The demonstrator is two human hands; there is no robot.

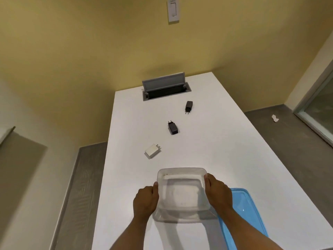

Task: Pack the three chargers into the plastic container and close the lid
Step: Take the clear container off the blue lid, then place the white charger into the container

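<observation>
A clear plastic container (pixel 182 170) sits open and empty on the near part of the white table (pixel 225 150). My left hand (pixel 146 200) grips its left wall and my right hand (pixel 218 193) grips its right wall. The blue lid (pixel 246 212) lies flat on the table to the right, partly under my right forearm. Beyond the container lie three chargers: a white charger (pixel 152 151) closest, a black charger (pixel 173 128) in the middle, and another black charger (pixel 188 106) farthest, toward the right.
A grey cable hatch (pixel 164 86) stands open at the table's far end against the yellow wall. A light switch (pixel 173 10) is on the wall above. Grey floor runs along both sides, with a white scrap (pixel 275 118) on the right.
</observation>
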